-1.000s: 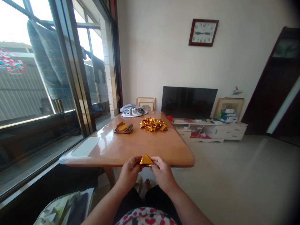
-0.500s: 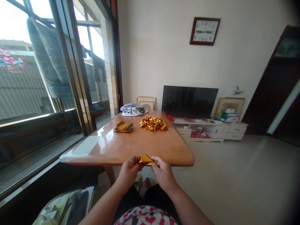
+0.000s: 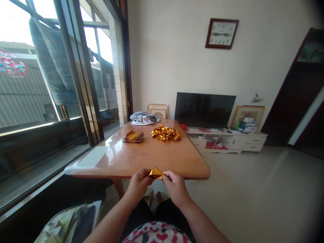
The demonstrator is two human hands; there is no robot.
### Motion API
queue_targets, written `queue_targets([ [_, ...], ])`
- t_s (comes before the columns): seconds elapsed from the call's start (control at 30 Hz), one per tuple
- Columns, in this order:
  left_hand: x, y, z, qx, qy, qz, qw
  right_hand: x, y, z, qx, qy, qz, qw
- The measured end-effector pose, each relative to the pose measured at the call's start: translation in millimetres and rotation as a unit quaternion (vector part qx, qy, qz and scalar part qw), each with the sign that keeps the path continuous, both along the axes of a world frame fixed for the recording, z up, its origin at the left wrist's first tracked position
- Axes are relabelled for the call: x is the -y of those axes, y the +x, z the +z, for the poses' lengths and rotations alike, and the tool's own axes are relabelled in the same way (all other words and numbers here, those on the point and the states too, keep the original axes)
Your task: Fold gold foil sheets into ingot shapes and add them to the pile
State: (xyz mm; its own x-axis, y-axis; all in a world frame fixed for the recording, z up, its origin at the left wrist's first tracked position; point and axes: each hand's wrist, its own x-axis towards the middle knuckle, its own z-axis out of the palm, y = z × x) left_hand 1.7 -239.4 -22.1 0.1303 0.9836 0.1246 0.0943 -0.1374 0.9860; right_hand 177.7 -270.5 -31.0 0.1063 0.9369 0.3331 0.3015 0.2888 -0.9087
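Observation:
A shiny gold foil paper piece [image 3: 156, 172], folded to a peak in the middle, is held at the table's near edge. My left hand [image 3: 140, 182] pinches its left end between thumb and fingers. At its right end, my right hand [image 3: 175, 185] grips it the same way. Beyond the hands, a pile of folded gold foil pieces [image 3: 165, 133] lies on the wooden table [image 3: 152, 157]. To the left of the pile sits a stack of flat gold and brown paper sheets [image 3: 133, 136].
A bundle of grey and white cloth [image 3: 144, 118] rests at the table's far end. On the table's left is a pale flat sheet [image 3: 93, 156]. A television [image 3: 205, 109] stands on a white cabinet [image 3: 235, 143] beyond. Tall windows [image 3: 68, 60] line the left side.
The folded foil piece and both hands have shifted very slightly to the left. The grip of both hands stays the same, and the pile and stack lie as before.

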Motion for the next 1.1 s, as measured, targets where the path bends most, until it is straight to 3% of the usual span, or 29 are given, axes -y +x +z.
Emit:
queue_targets([
  [0.27, -1.1, -1.8, 2.1, 0.002, -0.011, 0.004, 1.0, -6.2, -1.3, -7.0, -0.045, -0.001, 0.0, 0.999],
  [0.53, 5.3, 0.6, 6.1, 0.007, 0.028, -0.015, 0.999, -4.8, -0.9, -6.8, -0.003, 0.005, 0.019, 1.0],
  [0.77, 1.9, 0.4, 2.1, -0.065, 0.077, -0.008, 0.995, -4.2, -1.8, -6.2, -0.016, -0.003, 0.023, 1.0],
  [1.1, -1.1, -0.8, 1.2, -0.098, 0.095, 0.025, 0.99, -2.1, -3.4, -6.7, -0.008, -0.01, 0.031, 0.999],
])
